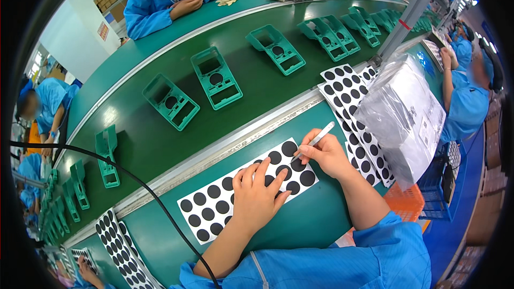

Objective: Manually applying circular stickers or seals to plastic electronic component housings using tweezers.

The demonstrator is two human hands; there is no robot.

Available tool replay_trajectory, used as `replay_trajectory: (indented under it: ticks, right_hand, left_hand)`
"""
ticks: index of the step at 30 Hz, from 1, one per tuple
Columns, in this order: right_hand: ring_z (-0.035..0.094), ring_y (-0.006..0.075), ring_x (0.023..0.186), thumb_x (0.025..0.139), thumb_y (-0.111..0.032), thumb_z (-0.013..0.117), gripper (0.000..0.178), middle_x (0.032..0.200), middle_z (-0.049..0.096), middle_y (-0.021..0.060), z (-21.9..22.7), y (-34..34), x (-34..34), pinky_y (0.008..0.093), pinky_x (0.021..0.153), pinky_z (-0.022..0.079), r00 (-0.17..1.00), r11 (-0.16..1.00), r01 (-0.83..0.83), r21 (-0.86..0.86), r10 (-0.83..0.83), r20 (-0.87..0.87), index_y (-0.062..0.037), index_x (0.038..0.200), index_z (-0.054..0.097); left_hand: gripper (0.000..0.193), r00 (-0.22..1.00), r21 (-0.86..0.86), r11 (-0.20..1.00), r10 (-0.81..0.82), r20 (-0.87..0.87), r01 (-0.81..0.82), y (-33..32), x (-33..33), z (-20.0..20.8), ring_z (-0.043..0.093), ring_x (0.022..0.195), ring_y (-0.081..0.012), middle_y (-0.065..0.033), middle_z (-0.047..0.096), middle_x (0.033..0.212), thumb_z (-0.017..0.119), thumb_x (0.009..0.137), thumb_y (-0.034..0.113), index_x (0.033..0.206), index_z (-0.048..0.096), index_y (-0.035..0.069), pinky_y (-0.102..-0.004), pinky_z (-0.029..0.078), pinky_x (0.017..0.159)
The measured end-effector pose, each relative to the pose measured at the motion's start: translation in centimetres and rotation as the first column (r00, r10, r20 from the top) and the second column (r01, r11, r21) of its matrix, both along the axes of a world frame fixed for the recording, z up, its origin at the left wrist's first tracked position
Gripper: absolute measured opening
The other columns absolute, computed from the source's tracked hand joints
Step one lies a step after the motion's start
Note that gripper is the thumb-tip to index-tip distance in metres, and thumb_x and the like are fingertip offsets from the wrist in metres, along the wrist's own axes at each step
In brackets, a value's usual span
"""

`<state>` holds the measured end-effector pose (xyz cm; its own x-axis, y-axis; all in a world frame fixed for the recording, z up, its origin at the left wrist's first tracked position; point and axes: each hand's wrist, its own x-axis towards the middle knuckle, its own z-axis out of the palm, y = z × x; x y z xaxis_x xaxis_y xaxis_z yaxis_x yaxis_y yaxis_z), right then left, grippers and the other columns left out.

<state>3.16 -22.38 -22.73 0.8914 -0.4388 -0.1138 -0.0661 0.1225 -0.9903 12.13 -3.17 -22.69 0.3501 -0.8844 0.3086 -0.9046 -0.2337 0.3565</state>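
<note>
dotted sheet (227,183) parallels the counter's (305,227) far edge; left hand (254,198) spread atop, right hand (327,153) (by its right end) pinching tweezers (323,132).

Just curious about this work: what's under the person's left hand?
The left hand lies on a white sheet of black discs. Discs show around it; whatever sits directly beneath its palm and fingers is covered.

The sheet of discs (220,198) lies on the bench (321,214), before the conveyor (257,93).
</note>
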Motion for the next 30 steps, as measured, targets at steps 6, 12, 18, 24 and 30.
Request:
replay_trajectory:
  ticks: [6,12,18,24,30]
  right_hand:
    - [0.057,0.0098,0.063,0.085,-0.006,0.057,0.007,0.079,0.062,0.0107,0.0,-0.2,-0.3,0.0221,0.06,0.047,0.998,0.998,-0.022,0.058,0.019,0.06,-0.0015,0.083,0.052]
    - [0.057,0.0099,0.062,0.085,-0.006,0.057,0.007,0.08,0.062,0.0107,0.2,0.0,-0.3,0.0224,0.06,0.047,0.999,1.0,-0.002,0.001,0.002,0.052,-0.0013,0.084,0.052]
    - [0.057,0.0097,0.062,0.085,-0.004,0.056,0.007,0.08,0.063,0.0105,0.7,0.4,-0.6,0.0222,0.06,0.047,0.994,0.996,-0.045,0.08,0.037,0.105,-0.0008,0.084,0.05]
    - [0.058,0.0115,0.061,0.085,-0.004,0.055,0.007,0.08,0.063,0.0136,0.3,-0.2,-0.8,0.0245,0.063,0.049,0.992,0.999,-0.029,-0.017,0.03,0.123,-0.0008,0.083,0.049]
    - [0.059,0.0153,0.06,0.085,-0.005,0.055,0.009,0.08,0.062,0.0175,0.5,-0.4,-0.9,0.0352,0.081,0.05,0.819,0.877,-0.353,0.324,0.122,0.561,-0.0023,0.083,0.047]
  left_hand:
    - [0.042,1.0,-0.01,1.0,0.014,0.028,-0.014,-0.2,-0.2,-0.1,0.042,0.11,-0.0291,-0.0133,0.048,0.122,0.07,0.069,0.034,0.107,0.062,0.02,-0.0446,0.03,0.091]
    - [0.042,1.0,-0.005,1.0,0.016,0.024,-0.015,-0.2,-0.2,0.0,0.043,0.11,-0.0287,-0.0129,0.048,0.122,0.07,0.069,0.034,0.107,0.062,0.02,-0.044,0.03,0.091]
    - [0.041,0.999,0.015,1.0,0.021,0.026,-0.021,-0.2,-0.4,0.2,0.043,0.109,-0.0282,-0.0126,0.048,0.122,0.07,0.069,0.034,0.107,0.062,0.021,-0.0438,0.03,0.091]
    - [0.057,0.999,-0.091,0.996,0.012,-0.048,-0.016,0.0,-0.1,-0.7,0.048,0.107,-0.0276,-0.0133,0.05,0.119,0.073,0.067,0.033,0.113,0.052,0.007,-0.0438,0.031,0.091]
    - [0.073,0.985,-0.135,0.99,0.028,-0.17,-0.051,-0.1,0.3,-0.3,0.049,0.106,-0.0301,-0.0162,0.052,0.114,0.077,0.063,0.03,0.119,0.044,-0.003,-0.043,0.03,0.093]
